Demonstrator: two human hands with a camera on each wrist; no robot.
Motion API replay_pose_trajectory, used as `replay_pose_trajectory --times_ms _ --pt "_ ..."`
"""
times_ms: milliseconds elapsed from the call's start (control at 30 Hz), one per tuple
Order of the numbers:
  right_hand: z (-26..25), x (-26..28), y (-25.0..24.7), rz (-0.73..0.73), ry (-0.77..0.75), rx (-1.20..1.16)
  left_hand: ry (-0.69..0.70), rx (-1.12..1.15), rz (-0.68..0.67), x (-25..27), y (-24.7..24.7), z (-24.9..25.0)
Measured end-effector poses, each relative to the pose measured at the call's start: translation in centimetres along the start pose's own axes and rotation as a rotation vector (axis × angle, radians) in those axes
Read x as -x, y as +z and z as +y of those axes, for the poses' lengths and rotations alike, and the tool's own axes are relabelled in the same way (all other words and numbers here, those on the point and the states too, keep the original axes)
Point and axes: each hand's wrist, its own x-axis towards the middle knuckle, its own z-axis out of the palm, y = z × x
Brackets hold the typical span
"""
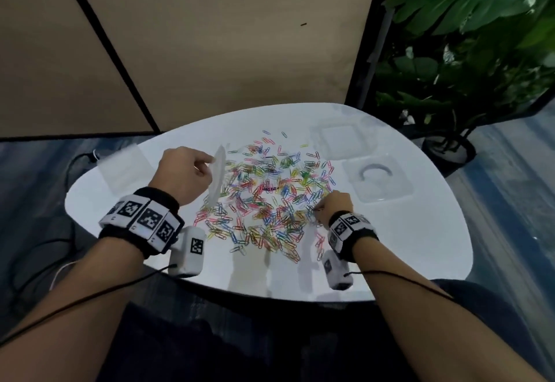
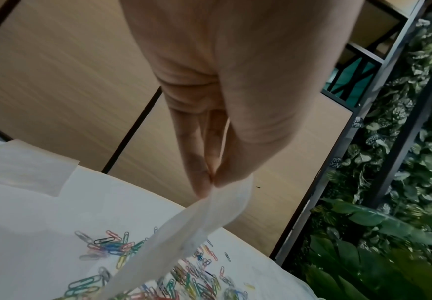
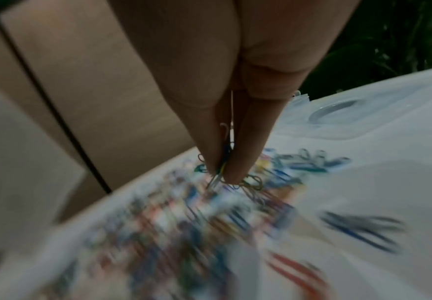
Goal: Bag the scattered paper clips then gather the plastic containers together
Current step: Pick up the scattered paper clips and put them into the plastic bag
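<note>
Several coloured paper clips (image 1: 264, 198) lie scattered across the middle of the white table (image 1: 420, 246). My left hand (image 1: 183, 171) pinches the top edge of a clear plastic bag (image 1: 217, 177) that hangs down over the pile's left side; the left wrist view shows the bag (image 2: 184, 233) dangling from thumb and fingertips. My right hand (image 1: 333, 206) sits at the pile's right edge, pinching a small bunch of clips (image 3: 222, 162) between its fingertips just above the table. Two clear plastic containers stand at the right: one (image 1: 339, 141) farther back, one (image 1: 378, 180) nearer.
Another flat clear plastic piece (image 1: 124, 168) lies at the table's left edge. A beige partition wall (image 1: 210, 51) stands behind the table. A potted plant (image 1: 468, 66) stands at the right rear. Cables (image 1: 78, 159) run on the floor to the left.
</note>
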Motion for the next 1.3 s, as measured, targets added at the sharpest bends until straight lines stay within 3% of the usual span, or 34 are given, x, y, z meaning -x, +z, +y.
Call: replay_pose_trajectory --times_ms 67,133,233,367,433,567,867,1167,1300 --pt "-1.8 -0.1 -2.6 0.026 -0.004 -0.292 0.01 -0.004 -0.033 0.1 0.3 1.5" --pt "-4.3 0.9 -5.0 -0.003 -0.059 -0.74 0.017 -0.008 -0.032 0.3 1.0 2.4" --pt "-7.8 2.6 -7.4 -0.147 -0.172 -1.286 0.034 0.02 0.01 0.6 3.1 2.1" --pt "-11.7 4.2 -7.2 -0.308 -0.235 -1.499 0.108 0.042 -0.031 0.4 4.7 2.8" --pt "-12.7 4.2 -6.2 -0.262 -0.211 -1.448 0.099 0.102 -0.036 -0.2 4.6 3.5" --pt "-13.0 3.1 -4.7 -0.064 -0.22 -1.08 0.055 0.15 -0.05 -1.1 4.8 3.2" --pt "-13.0 2.5 -3.6 0.117 -0.317 -0.606 0.07 0.235 0.005 -1.4 5.0 3.1" --pt "-12.1 1.3 -2.2 0.086 -0.264 -0.384 0.158 0.108 -0.029 -1.1 5.4 3.6" --pt "-11.9 1.8 -2.7 0.026 -0.339 -0.24 0.191 0.058 -0.007 -1.5 6.2 3.7"
